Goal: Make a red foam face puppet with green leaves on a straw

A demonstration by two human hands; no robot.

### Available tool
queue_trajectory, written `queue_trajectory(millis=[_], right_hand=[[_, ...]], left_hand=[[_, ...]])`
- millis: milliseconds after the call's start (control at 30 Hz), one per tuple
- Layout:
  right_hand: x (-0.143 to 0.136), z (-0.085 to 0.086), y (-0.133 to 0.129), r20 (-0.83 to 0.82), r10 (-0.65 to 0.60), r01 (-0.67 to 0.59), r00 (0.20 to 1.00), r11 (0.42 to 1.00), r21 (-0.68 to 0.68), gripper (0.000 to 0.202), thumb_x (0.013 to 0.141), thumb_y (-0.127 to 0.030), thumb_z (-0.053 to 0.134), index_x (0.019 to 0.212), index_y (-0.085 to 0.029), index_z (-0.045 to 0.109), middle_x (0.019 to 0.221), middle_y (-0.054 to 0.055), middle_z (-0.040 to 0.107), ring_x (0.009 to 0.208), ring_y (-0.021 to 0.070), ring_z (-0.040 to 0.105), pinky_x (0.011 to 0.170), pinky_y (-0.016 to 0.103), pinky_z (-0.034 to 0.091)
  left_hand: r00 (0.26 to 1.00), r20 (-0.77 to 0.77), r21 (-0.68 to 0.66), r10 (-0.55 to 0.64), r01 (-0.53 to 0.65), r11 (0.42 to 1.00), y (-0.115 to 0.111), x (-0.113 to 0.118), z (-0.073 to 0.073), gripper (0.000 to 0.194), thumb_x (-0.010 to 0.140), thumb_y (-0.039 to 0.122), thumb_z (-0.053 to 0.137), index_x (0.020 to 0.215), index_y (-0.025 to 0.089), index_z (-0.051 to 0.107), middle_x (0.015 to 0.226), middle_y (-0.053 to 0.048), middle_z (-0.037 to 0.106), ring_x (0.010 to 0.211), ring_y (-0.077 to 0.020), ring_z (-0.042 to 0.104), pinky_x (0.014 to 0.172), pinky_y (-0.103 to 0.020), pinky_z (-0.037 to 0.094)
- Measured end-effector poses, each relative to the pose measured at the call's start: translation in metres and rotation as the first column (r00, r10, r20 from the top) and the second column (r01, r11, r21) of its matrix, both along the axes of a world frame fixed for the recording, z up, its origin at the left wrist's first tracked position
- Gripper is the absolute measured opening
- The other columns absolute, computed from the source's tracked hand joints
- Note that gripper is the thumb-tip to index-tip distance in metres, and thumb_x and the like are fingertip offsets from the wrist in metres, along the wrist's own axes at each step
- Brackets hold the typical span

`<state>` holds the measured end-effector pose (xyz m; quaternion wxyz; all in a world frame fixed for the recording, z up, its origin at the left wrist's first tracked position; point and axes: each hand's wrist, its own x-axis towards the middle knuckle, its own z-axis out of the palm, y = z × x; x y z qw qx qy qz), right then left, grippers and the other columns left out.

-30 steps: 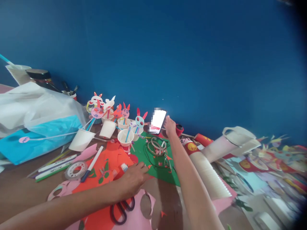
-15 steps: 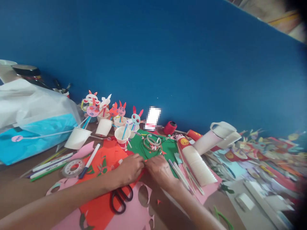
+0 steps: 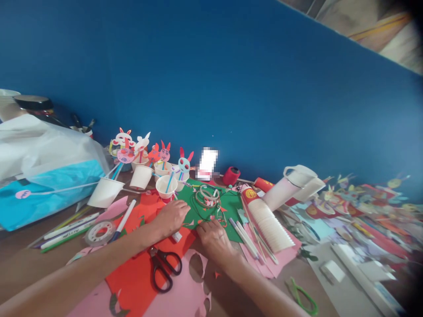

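Head view: both bare hands are low over the work, and I've got them well apart from the phone-like bright screen (image 3: 207,162) at the far side. Left hand (image 3: 173,216): back of the hand up, fingers bent and close together, reaching far-right over the red paper (image 3: 139,281) toward the green sheet (image 3: 233,204). Fingertip undersides are hidden from me, so I cannot tell whether it grips anything. A small white item (image 3: 177,237) pokes out just on the near side of that hand; contact unclear, too little showing for me to call its axis.

Right hand (image 3: 214,240): palm down, fingers curled narrow at the near edge of the green sheet, pointing far-left. Grip cannot be confirmed either; the hand itself covers whatever is under it. I see a gap between the two hands.

Green sheet lies flat in the middle, beyond the right hand, with a coiled cord (image 3: 208,196) on top. Red paper is left of it; its near strip runs from near-left to far-right, passing under the black-handled scissors (image 3: 165,270). Scissors: loops toward near-right, pivot far-left by the left forearm, long axis on that diagonal, blades mostly out of my sight. Pale pens (image 3: 245,240) lie right of the right hand, slanting from far-left to near-right.
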<state>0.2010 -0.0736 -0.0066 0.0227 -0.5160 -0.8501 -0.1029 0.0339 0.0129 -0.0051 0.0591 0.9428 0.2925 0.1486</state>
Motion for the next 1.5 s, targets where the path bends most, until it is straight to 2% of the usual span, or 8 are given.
queue_trajectory(millis=[233, 400, 567, 700, 800, 1167, 1300, 1500], right_hand=[[-0.002, 0.005, -0.001, 0.033, 0.008, -0.008, 0.999, 1.0, -0.011, 0.013, 0.08, -0.006, 0.049, 0.077, -0.014, 0.059, 0.076, 0.009, 0.061, 0.072, 0.0203, 0.057, 0.08, 0.037, 0.04], [-0.006, 0.0, -0.001, 0.085, -0.006, 0.005, 0.996, 1.0, 0.004, 0.012, 0.08, -0.007, 0.047, 0.077, -0.013, 0.057, 0.073, 0.01, 0.06, 0.07, 0.0218, 0.057, 0.071, 0.035, 0.042], [-0.006, 0.0, 0.001, 0.103, 0.012, -0.012, 0.995, 1.0, 0.003, 0.011, 0.08, -0.008, 0.048, 0.074, -0.013, 0.056, 0.069, 0.01, 0.059, 0.067, 0.0226, 0.057, 0.064, 0.034, 0.044], [-0.002, 0.0, 0.004, 0.101, 0.014, -0.016, 0.995, 1.0, 0.014, 0.01, 0.078, -0.006, 0.048, 0.076, -0.013, 0.055, 0.069, 0.008, 0.059, 0.066, 0.0214, 0.057, 0.069, 0.035, 0.044], [0.001, -0.002, 0.005, 0.097, 0.003, -0.006, 0.995, 1.0, 0.03, 0.011, 0.078, -0.004, 0.047, 0.077, -0.013, 0.054, 0.07, 0.008, 0.058, 0.067, 0.021, 0.056, 0.075, 0.037, 0.043], [0.002, -0.004, -0.003, 0.081, 0.059, -0.066, 0.995, 0.994, 0.082, 0.008, 0.077, -0.006, 0.051, 0.074, -0.014, 0.053, 0.068, 0.006, 0.057, 0.066, 0.0202, 0.054, 0.07, 0.035, 0.041], [0.006, -0.012, -0.01, 0.069, 0.078, -0.085, 0.995, 0.991, 0.107, 0.01, 0.077, -0.005, 0.052, 0.073, -0.015, 0.052, 0.068, 0.005, 0.055, 0.065, 0.0195, 0.052, 0.071, 0.035, 0.039], [0.017, -0.022, -0.026, -0.01, 0.09, -0.087, 0.996, 0.984, 0.156, 0.01, 0.081, -0.021, 0.054, 0.073, -0.017, 0.05, 0.067, 0.003, 0.052, 0.065, 0.0192, 0.05, 0.071, 0.035, 0.037]], left_hand=[[0.997, 0.01, -0.016, 0.075, -0.075, 0.997, 0.003, -0.005, -0.006, 0.034, 0.073, -0.002, 0.036, 0.098, 0.013, 0.053, 0.103, -0.011, 0.058, 0.103, -0.0206, 0.048, 0.089, -0.036, 0.039], [0.996, 0.04, -0.021, 0.075, -0.074, 0.997, 0.006, -0.006, -0.009, 0.031, 0.078, 0.005, 0.036, 0.103, 0.014, 0.053, 0.106, -0.011, 0.058, 0.107, -0.0196, 0.048, 0.091, -0.035, 0.038], [0.995, 0.072, -0.023, 0.076, -0.074, 0.997, 0.008, -0.005, -0.008, 0.027, 0.085, 0.014, 0.032, 0.099, 0.014, 0.056, 0.102, -0.01, 0.061, 0.105, -0.0191, 0.05, 0.092, -0.036, 0.039], [0.993, 0.087, -0.025, 0.08, -0.078, 0.997, 0.009, -0.004, -0.008, 0.028, 0.087, 0.019, 0.032, 0.098, 0.013, 0.057, 0.104, -0.01, 0.061, 0.104, -0.0186, 0.051, 0.092, -0.035, 0.039], [0.99, 0.099, -0.023, 0.099, -0.097, 0.995, 0.01, -0.004, -0.009, 0.03, 0.088, 0.022, 0.032, 0.105, 0.013, 0.055, 0.109, -0.01, 0.06, 0.108, -0.0187, 0.05, 0.095, -0.035, 0.037], [0.98, 0.102, -0.042, 0.173, -0.169, 0.985, 0.019, -0.007, -0.011, 0.038, 0.087, 0.033, 0.034, 0.114, 0.013, 0.052, 0.119, -0.013, 0.055, 0.115, -0.0237, 0.046, 0.094, -0.038, 0.037], [0.977, 0.098, -0.055, 0.188, -0.183, 0.982, 0.021, -0.009, -0.012, 0.041, 0.087, 0.036, 0.033, 0.116, 0.012, 0.051, 0.123, -0.014, 0.053, 0.118, -0.0238, 0.043, 0.096, -0.038, 0.034], [0.974, 0.109, -0.078, 0.2, -0.192, 0.978, 0.022, -0.009, -0.014, 0.044, 0.087, 0.038, 0.032, 0.118, 0.013, 0.05, 0.124, -0.014, 0.052, 0.117, -0.0248, 0.044, 0.095, -0.038, 0.035]])
